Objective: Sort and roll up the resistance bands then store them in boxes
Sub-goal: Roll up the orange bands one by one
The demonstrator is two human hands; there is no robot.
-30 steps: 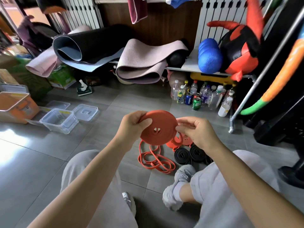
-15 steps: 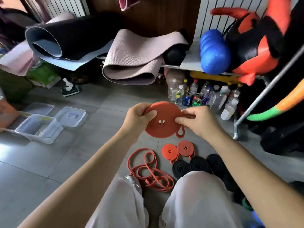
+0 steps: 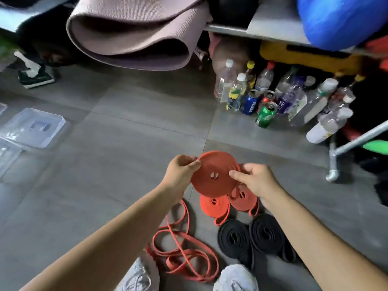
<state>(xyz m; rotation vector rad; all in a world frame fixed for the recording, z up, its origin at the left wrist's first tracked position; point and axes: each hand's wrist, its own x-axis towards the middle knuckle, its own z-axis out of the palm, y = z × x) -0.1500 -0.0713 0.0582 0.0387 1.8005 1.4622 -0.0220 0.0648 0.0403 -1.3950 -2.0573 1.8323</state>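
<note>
Both hands hold a rolled orange resistance band [image 3: 214, 175], a flat disc just above the floor. My left hand [image 3: 181, 171] pinches its left edge and my right hand [image 3: 255, 178] pinches its right side. Under the disc lie two smaller rolled orange bands [image 3: 213, 204] [image 3: 243, 201] on the tiles. Nearer to me sit two rolled black bands [image 3: 233, 237] [image 3: 265, 233]. A loose orange band [image 3: 184, 250] sprawls in loops by my feet.
Clear plastic box lids [image 3: 34, 128] lie at the left edge. Several bottles and cans [image 3: 264, 101] crowd under a metal rack [image 3: 333, 162] at the right. A folded pink mat [image 3: 134, 32] hangs over the rack's shelf. My shoes [image 3: 235, 278] are at the bottom.
Both hands have lowered the rolled orange band toward the rolled bands on the floor. The camera has tilted down and the open clear box has left the view.
</note>
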